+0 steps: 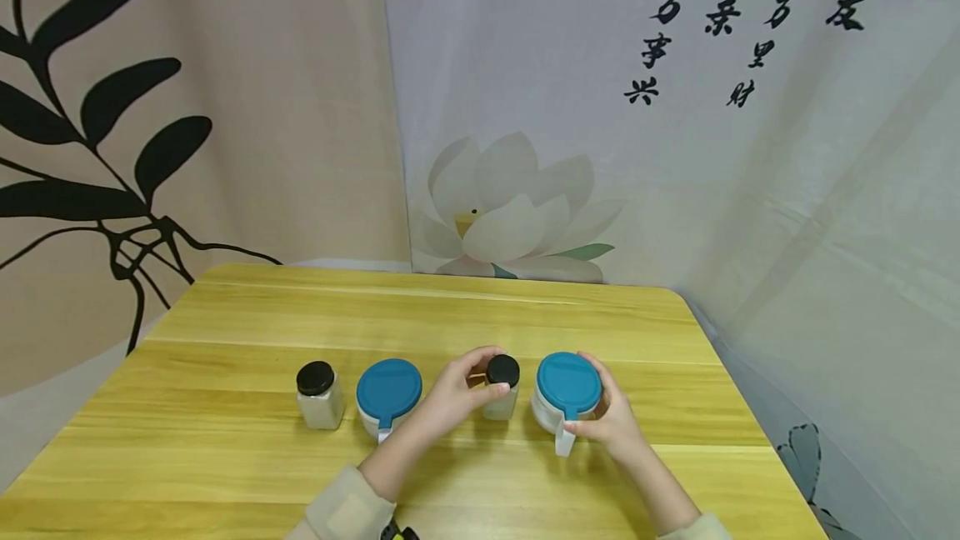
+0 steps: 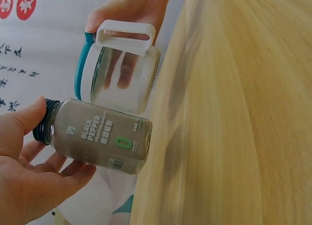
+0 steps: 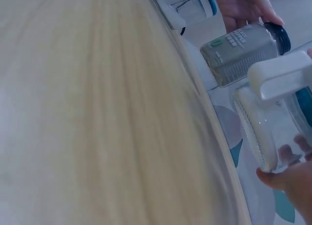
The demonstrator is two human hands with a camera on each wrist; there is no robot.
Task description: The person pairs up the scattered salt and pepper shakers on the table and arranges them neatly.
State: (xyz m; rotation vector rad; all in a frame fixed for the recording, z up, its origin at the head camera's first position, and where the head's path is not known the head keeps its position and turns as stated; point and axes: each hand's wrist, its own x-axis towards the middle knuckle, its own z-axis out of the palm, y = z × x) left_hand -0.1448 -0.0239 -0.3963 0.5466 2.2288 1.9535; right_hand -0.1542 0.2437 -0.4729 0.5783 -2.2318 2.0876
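My left hand holds a black pepper jar with a black screw cap, its thumb and fingers around the cap and upper part. The label reads BLACK PEPPER. To its right, my right hand grips a clear seasoning jar with a blue lid and a white handle. The thumb lies near the handle, and the fingers wrap the far side, showing through the clear wall in the left wrist view. Both jars are upright and close side by side. In the right wrist view the white handle faces the camera.
Left of the hands stand another blue-lidded handled jar, partly behind the left forearm, and another black-capped jar. All are on a wooden table. Printed cloth hangs behind it. A small black-and-yellow object shows at the bottom edge.
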